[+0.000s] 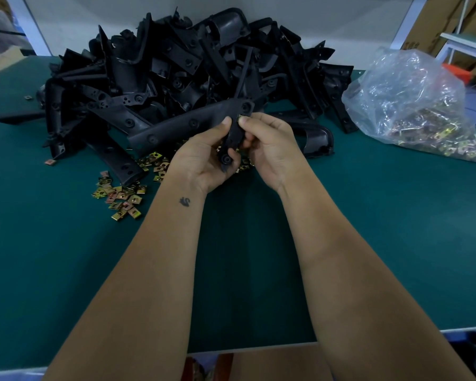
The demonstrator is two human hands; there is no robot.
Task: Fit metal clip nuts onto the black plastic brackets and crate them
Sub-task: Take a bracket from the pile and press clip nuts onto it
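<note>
Your left hand [204,158] grips the lower end of a long black plastic bracket [232,138] held above the dark green surface [66,257], thumb along its edge. Your right hand [270,149] pinches a small brass-coloured metal clip nut [239,117] against the bracket's upper part. Loose clip nuts [121,195] lie scattered beside the heap of black brackets [176,64]; a clear plastic bag of clip nuts [412,105] sits right.
</note>
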